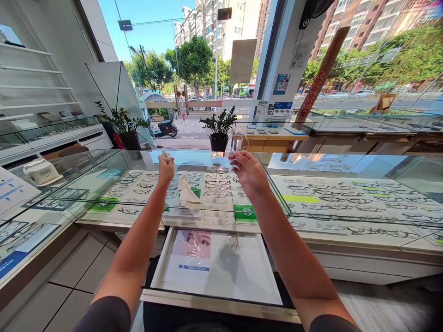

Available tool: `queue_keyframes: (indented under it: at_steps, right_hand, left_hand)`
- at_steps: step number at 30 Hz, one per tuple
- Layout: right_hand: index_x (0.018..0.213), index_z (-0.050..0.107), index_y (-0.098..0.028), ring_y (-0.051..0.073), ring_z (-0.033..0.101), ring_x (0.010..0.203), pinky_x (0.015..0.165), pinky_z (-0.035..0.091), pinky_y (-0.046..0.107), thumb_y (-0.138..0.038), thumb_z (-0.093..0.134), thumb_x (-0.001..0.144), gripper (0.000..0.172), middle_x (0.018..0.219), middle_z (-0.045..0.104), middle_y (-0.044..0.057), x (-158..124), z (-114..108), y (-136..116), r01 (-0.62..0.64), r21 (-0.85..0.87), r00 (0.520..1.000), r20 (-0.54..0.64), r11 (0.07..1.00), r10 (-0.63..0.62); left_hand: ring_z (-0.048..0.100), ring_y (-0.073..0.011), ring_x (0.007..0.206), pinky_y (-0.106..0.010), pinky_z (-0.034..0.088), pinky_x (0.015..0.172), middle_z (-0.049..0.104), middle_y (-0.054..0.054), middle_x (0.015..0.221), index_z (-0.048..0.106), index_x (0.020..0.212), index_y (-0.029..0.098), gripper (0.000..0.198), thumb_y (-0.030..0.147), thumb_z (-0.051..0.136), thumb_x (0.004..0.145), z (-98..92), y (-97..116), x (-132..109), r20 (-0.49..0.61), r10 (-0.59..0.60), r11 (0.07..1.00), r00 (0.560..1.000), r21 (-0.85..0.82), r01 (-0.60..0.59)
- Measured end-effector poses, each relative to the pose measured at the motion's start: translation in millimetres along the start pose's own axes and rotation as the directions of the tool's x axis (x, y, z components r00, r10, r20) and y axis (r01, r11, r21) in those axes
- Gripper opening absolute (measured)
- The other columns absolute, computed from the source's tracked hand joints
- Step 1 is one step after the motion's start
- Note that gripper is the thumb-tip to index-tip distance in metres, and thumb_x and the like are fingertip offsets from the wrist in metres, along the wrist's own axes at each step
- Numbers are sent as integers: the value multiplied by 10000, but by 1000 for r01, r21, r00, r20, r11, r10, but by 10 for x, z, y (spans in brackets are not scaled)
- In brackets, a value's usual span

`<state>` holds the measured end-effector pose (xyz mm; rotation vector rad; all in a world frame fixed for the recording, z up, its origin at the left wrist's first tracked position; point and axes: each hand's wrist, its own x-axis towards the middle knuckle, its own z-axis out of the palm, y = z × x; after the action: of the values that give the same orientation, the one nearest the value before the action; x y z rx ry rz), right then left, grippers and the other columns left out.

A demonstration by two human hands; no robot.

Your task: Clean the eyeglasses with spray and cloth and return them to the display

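Observation:
My left hand [165,168] is closed around a small white object whose tip sticks out above the fist; I cannot name it. My right hand [249,173] pinches a pair of clear-framed glasses [232,162] held up over the glass counter [311,161]. A crumpled beige cloth [188,193] lies on the counter top between my hands. Under the glass are trays with rows of spectacle frames [216,183].
A white drawer [221,272] stands pulled out below the counter, holding a printed sheet and a pair of glasses. Two potted plants [219,130] stand beyond the counter. More display cases run left and right. A white device [40,171] sits at left.

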<state>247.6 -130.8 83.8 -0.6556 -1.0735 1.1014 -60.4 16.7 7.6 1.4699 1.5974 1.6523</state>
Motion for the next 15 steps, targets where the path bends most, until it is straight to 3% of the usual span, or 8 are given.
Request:
queue_keyframes:
  at_steps: [7, 15]
  right_hand:
    - [855, 674, -260, 158, 569, 890, 767, 442, 309, -611, 979, 666, 502, 1014, 732, 18, 12, -12, 10, -12, 4, 1000, -12, 1000, 13]
    - [874, 677, -266, 162, 565, 893, 781, 438, 318, -603, 980, 667, 499, 1025, 734, 17, 32, -22, 41, -42, -10, 999, -13, 999, 41]
  left_hand:
    - [727, -305, 1175, -405, 580, 1008, 752, -159, 1301, 633, 1321, 210, 355, 329, 652, 987, -127, -535, -39, -82, -102, 973, 991, 199, 117]
    - [740, -369, 1241, -428, 585, 964, 769, -216, 1359, 650, 1398, 204, 423, 361, 647, 1006, -155, -741, -156, -113, -187, 929, 976, 302, 213]
